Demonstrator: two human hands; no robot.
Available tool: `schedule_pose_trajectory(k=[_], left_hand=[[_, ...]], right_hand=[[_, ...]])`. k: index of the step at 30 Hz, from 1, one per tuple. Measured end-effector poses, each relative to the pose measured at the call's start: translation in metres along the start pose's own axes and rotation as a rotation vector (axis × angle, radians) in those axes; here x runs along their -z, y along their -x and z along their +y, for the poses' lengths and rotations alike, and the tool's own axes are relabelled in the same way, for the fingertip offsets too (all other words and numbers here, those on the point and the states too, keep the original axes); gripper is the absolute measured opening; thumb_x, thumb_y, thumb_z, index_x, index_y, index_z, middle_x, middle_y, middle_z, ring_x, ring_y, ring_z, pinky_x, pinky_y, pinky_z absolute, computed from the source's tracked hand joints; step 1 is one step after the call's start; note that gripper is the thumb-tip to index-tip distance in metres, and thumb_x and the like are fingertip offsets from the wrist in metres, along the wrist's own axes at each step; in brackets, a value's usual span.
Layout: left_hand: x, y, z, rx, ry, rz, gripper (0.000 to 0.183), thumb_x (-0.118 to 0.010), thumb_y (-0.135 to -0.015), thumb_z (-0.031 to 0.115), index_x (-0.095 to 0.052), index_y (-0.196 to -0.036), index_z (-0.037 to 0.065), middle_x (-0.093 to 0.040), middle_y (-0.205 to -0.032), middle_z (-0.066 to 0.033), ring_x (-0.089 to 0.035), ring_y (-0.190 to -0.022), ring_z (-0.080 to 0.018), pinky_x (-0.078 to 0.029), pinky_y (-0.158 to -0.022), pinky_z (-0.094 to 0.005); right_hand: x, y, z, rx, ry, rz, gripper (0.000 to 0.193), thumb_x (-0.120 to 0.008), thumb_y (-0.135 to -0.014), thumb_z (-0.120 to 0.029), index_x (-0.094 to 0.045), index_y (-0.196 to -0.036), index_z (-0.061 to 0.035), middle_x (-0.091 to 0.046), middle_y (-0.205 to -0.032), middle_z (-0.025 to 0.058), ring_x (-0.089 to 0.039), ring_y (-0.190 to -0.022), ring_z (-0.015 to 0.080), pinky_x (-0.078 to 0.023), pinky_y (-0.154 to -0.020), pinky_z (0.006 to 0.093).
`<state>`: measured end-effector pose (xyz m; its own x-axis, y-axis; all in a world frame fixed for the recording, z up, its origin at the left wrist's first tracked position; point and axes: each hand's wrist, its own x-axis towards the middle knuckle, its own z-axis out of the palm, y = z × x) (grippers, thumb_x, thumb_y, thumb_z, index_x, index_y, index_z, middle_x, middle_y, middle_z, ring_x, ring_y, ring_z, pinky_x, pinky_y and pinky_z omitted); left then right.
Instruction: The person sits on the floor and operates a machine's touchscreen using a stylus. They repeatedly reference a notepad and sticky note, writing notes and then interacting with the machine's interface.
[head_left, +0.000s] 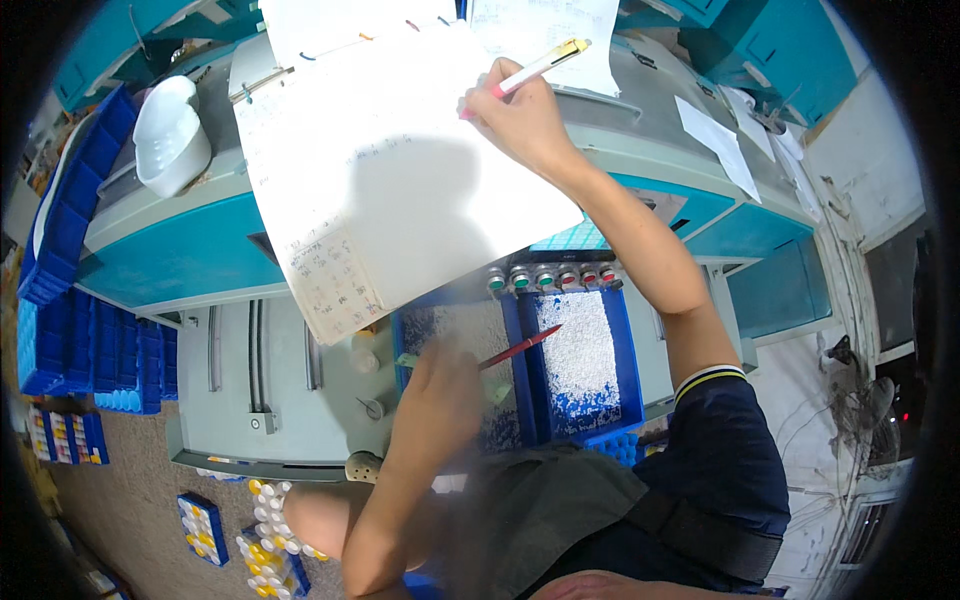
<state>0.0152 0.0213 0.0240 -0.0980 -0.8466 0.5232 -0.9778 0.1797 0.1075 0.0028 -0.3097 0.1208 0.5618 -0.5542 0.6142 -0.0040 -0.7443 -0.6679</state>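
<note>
At the far surface (665, 125), your right hand (520, 115) grips a white pen (543, 68), your left hand (440, 385) a red pen (522, 346), the page (400, 175) mostly blank.

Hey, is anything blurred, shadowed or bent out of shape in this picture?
Head view: left hand blurred; a dark shadow on the white page, whose lit areas look washed out; fisheye bending the teal cabinet fronts toward the rim.

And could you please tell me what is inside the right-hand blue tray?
White granules cover most of the tray, with blue showing through toward the near end. In this view, a red pen overlaps its left side. Anything beneath the granules is hidden.
</note>
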Motion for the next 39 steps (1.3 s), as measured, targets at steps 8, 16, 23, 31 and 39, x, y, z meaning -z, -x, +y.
schedule_pose_trajectory(k=[8,16,23,31,39], left_hand=[[0.008,-0.002,0.004,-0.012,-0.008,-0.057,0.016,-0.070,-0.078,0.006,-0.073,-0.092,-0.002,-0.070,-0.115,-0.0145,-0.063,-0.129,-0.0370,-0.051,-0.110,-0.0541],[0.008,-0.001,0.003,0.016,-0.014,-0.048,0.015,-0.070,-0.080,0.006,-0.074,-0.092,-0.002,-0.070,-0.115,-0.0146,-0.062,-0.129,-0.0350,-0.050,-0.111,-0.0533],[0.008,0.000,0.003,0.028,-0.012,-0.062,0.015,-0.070,-0.080,0.007,-0.074,-0.092,-0.001,-0.070,-0.115,-0.0134,-0.063,-0.129,-0.0336,-0.050,-0.111,-0.0523],[0.008,0.000,0.004,0.030,-0.018,-0.052,0.011,-0.071,-0.082,0.006,-0.074,-0.090,-0.001,-0.071,-0.115,-0.0131,-0.063,-0.128,-0.0336,-0.050,-0.110,-0.0522],[0.006,0.000,0.002,0.039,-0.003,-0.033,0.009,-0.072,-0.081,0.005,-0.074,-0.088,-0.001,-0.071,-0.114,-0.0128,-0.064,-0.127,-0.0336,-0.051,-0.108,-0.0525]], right_hand=[[-0.001,0.000,0.000,-0.002,0.020,-0.007,0.030,-0.078,-0.088,-0.023,-0.058,-0.075,-0.0043,-0.060,-0.061,0.0042,-0.055,-0.058,0.0101,-0.041,-0.052,0.0308],[0.001,0.000,-0.008,-0.018,0.078,-0.036,0.030,-0.079,-0.088,-0.025,-0.061,-0.075,-0.0050,-0.061,-0.060,0.0052,-0.055,-0.056,0.0114,-0.040,-0.052,0.0310],[0.007,-0.001,-0.006,-0.069,0.128,-0.113,0.027,-0.075,-0.093,-0.021,-0.058,-0.078,-0.0069,-0.064,-0.070,0.0033,-0.061,-0.068,0.0093,-0.046,-0.060,0.0281],[0.001,-0.001,0.000,0.006,0.053,-0.027,0.032,-0.078,-0.089,-0.026,-0.058,-0.074,-0.0054,-0.059,-0.060,0.0035,-0.054,-0.056,0.0110,-0.040,-0.052,0.0303],[0.008,-0.001,-0.010,-0.089,0.145,-0.124,0.025,-0.073,-0.095,-0.019,-0.059,-0.078,-0.0071,-0.064,-0.074,0.0018,-0.060,-0.072,0.0080,-0.048,-0.065,0.0260]])
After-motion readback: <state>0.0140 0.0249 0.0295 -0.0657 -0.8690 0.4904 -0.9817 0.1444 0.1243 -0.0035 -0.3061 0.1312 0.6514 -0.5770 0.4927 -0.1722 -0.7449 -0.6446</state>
